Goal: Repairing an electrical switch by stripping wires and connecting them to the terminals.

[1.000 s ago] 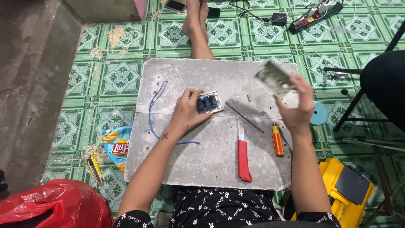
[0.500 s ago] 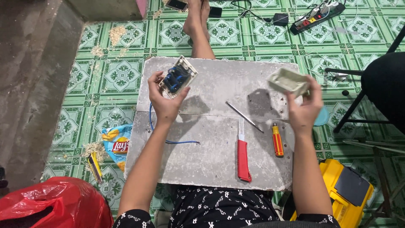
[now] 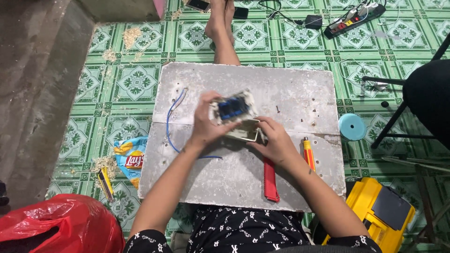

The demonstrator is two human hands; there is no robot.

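Left hand [image 3: 206, 125] gripped the switch plate [image 3: 232, 107], tilted just above the box [image 3: 243, 132] clasped by the right hand [image 3: 276, 143].

Green floor tiles [image 3: 131, 82] with white ornamental pattern are seen. The surface [image 3: 300, 93] is mottled grey-white. A white switch plate [image 3: 232, 107] with blue inserts, a blue wire [image 3: 169, 126], a red-handled knife [image 3: 270, 180] and an orange-yellow screwdriver [image 3: 308, 152] are shown. A red plastic bag [image 3: 56, 227], yellow case [image 3: 370, 206], light-blue round lid [image 3: 352, 127] and black white-printed clothing [image 3: 248, 232] are noted.
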